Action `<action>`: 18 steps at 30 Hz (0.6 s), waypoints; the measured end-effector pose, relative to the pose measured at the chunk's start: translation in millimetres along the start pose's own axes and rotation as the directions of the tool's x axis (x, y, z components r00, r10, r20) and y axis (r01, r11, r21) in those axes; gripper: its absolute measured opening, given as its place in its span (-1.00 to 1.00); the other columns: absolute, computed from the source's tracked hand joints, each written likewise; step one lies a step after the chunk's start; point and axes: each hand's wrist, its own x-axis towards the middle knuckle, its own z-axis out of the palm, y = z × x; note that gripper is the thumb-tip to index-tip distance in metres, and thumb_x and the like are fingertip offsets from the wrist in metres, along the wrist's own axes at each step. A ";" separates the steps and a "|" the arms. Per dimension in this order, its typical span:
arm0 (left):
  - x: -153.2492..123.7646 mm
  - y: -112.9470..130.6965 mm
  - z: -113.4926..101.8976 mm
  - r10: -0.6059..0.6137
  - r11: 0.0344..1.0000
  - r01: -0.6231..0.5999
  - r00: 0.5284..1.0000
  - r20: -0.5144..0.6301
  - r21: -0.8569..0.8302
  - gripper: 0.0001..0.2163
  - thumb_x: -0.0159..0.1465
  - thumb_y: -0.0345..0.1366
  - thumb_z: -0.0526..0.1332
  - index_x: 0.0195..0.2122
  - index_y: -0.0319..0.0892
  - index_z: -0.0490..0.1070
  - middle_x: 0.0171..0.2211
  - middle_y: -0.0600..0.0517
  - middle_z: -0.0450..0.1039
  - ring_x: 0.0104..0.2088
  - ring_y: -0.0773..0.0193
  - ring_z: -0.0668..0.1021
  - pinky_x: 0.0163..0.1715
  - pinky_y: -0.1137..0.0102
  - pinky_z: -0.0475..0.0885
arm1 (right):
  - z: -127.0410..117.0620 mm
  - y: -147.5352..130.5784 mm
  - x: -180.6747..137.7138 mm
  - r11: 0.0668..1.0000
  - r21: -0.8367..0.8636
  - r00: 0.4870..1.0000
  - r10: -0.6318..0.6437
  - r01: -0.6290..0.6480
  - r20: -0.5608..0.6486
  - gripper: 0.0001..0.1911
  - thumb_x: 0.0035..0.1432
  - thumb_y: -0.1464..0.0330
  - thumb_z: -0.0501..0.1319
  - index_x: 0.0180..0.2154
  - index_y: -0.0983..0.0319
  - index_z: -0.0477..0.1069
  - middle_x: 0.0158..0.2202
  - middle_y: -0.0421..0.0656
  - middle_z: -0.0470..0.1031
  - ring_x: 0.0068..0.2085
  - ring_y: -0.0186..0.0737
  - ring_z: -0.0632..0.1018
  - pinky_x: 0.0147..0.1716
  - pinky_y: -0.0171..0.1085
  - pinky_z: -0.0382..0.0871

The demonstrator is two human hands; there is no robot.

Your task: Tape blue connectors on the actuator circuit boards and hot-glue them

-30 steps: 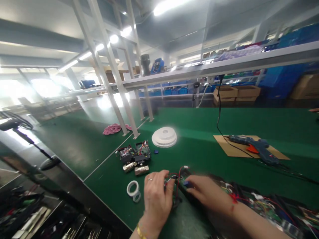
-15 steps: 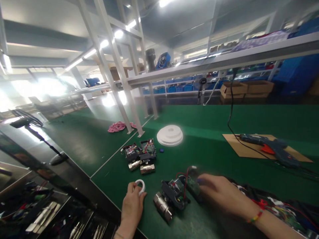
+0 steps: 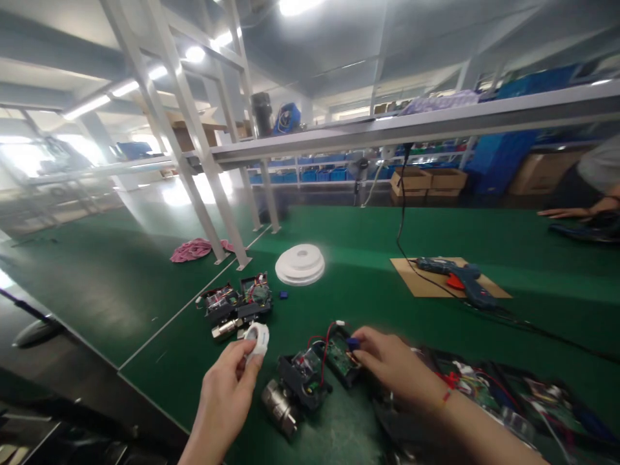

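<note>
My left hand (image 3: 231, 381) grips a roll of white tape (image 3: 258, 337) between thumb and fingers, above the green table. My right hand (image 3: 387, 358) pinches a small blue block (image 3: 353, 343) at the edge of a green circuit board (image 3: 341, 359) in a dark housing. Red wires join that board to an opened black actuator (image 3: 305, 378), which has a metal valve body (image 3: 279, 408) at its lower left. Two similar opened units (image 3: 238, 300) with metal valves lie beyond my left hand. Another small blue block (image 3: 283, 295) rests beside them.
A stack of white discs (image 3: 300, 266) sits mid-table. Behind my right hand, a glue gun (image 3: 460, 278) with a black cord lies on cardboard (image 3: 411, 284). More opened units (image 3: 484, 394) lie around my right forearm. Shelf posts (image 3: 213, 194) stand at left; another person's hand (image 3: 566, 212) rests far right.
The view has swung to the right. My left hand has raised the roll of tape, and my right hand has come to the circuit board with the blue block. Another person has come into view.
</note>
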 end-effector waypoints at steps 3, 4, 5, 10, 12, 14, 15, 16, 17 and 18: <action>9.8 59.8 26.0 0.170 0.983 -0.157 0.975 0.144 -0.094 -0.71 0.34 -0.13 0.04 -0.07 -0.08 0.46 -0.08 -0.01 0.49 -0.14 0.20 0.54 -0.12 0.35 0.40 | -0.5 0.9 -3.7 1.000 -0.014 0.999 0.022 -0.022 -0.029 -0.82 0.26 0.32 0.09 -0.21 0.20 0.45 -0.36 -0.17 0.62 -0.31 -0.19 0.59 -0.33 -0.29 0.30; 12.3 76.6 37.9 0.210 0.975 -0.192 0.958 0.196 -0.108 -0.76 0.33 -0.21 0.05 -0.10 -0.08 0.47 -0.11 0.00 0.50 -0.14 0.21 0.53 -0.11 0.36 0.39 | -0.6 1.8 -4.9 0.999 -0.018 0.999 0.028 -0.028 -0.038 -0.81 0.26 0.33 0.09 -0.21 0.21 0.45 -0.35 -0.17 0.62 -0.31 -0.19 0.59 -0.33 -0.29 0.30; 14.6 90.0 50.2 0.233 0.971 -0.212 0.942 0.242 -0.109 -0.78 0.31 -0.29 0.07 -0.12 -0.08 0.48 -0.15 0.00 0.52 -0.15 0.20 0.54 -0.11 0.36 0.37 | -0.6 2.9 -6.1 0.999 -0.019 0.998 0.032 -0.033 -0.050 -0.81 0.26 0.33 0.10 -0.21 0.21 0.46 -0.33 -0.16 0.62 -0.29 -0.19 0.60 -0.32 -0.29 0.31; 24.4 106.4 94.4 0.200 0.978 -0.205 0.911 0.362 -0.027 -0.83 0.27 -0.44 0.15 -0.18 -0.15 0.50 -0.22 -0.05 0.54 -0.18 0.12 0.55 -0.15 0.33 0.33 | 0.2 7.8 -10.1 0.999 0.000 0.993 0.048 -0.048 -0.109 -0.82 0.25 0.35 0.13 -0.20 0.22 0.49 -0.27 -0.14 0.65 -0.23 -0.18 0.62 -0.26 -0.31 0.34; 26.3 101.7 99.2 0.183 0.981 -0.195 0.905 0.383 -0.008 -0.83 0.27 -0.44 0.18 -0.16 -0.14 0.50 -0.20 -0.03 0.55 -0.15 0.13 0.55 -0.13 0.34 0.33 | 0.8 8.6 -10.3 0.999 0.008 0.991 0.048 -0.048 -0.124 -0.82 0.25 0.36 0.14 -0.20 0.21 0.50 -0.27 -0.15 0.65 -0.23 -0.20 0.63 -0.28 -0.33 0.34; 27.1 99.1 99.5 0.170 0.983 -0.185 0.901 0.398 -0.001 -0.82 0.28 -0.43 0.19 -0.12 -0.14 0.50 -0.18 -0.03 0.55 -0.12 0.15 0.55 -0.10 0.36 0.32 | 1.7 9.0 -10.2 0.999 0.008 0.990 0.044 -0.043 -0.130 -0.83 0.24 0.37 0.15 -0.20 0.20 0.51 -0.28 -0.17 0.66 -0.24 -0.21 0.64 -0.29 -0.34 0.34; 27.2 99.1 99.0 0.164 0.984 -0.180 0.899 0.405 0.001 -0.82 0.29 -0.43 0.19 -0.11 -0.14 0.49 -0.17 -0.02 0.54 -0.12 0.16 0.55 -0.10 0.37 0.32 | 2.3 9.2 -10.2 0.999 0.002 0.990 0.040 -0.040 -0.132 -0.83 0.24 0.37 0.15 -0.20 0.20 0.51 -0.28 -0.18 0.66 -0.25 -0.22 0.64 -0.30 -0.35 0.33; 27.2 99.7 98.3 0.160 0.984 -0.177 0.897 0.411 0.003 -0.81 0.29 -0.43 0.19 -0.10 -0.14 0.50 -0.17 -0.02 0.54 -0.13 0.17 0.55 -0.10 0.38 0.32 | 3.1 9.4 -10.2 0.999 -0.008 0.991 0.034 -0.035 -0.133 -0.84 0.24 0.37 0.15 -0.20 0.20 0.51 -0.28 -0.18 0.66 -0.25 -0.21 0.64 -0.30 -0.34 0.32; 27.2 100.9 97.7 0.157 0.985 -0.175 0.896 0.416 0.005 -0.81 0.29 -0.42 0.19 -0.10 -0.14 0.50 -0.17 -0.01 0.54 -0.13 0.18 0.55 -0.11 0.38 0.32 | 3.9 9.7 -10.3 0.999 -0.022 0.990 0.028 -0.032 -0.135 -0.84 0.25 0.37 0.16 -0.20 0.19 0.51 -0.29 -0.18 0.66 -0.25 -0.20 0.64 -0.31 -0.34 0.31; 27.2 102.2 97.2 0.156 0.985 -0.174 0.894 0.419 0.007 -0.81 0.29 -0.43 0.19 -0.11 -0.14 0.50 -0.18 -0.01 0.54 -0.14 0.18 0.55 -0.12 0.38 0.32 | 4.7 9.9 -10.5 0.999 -0.037 0.990 0.024 -0.029 -0.137 -0.84 0.25 0.37 0.16 -0.20 0.19 0.51 -0.29 -0.17 0.66 -0.25 -0.19 0.65 -0.31 -0.33 0.30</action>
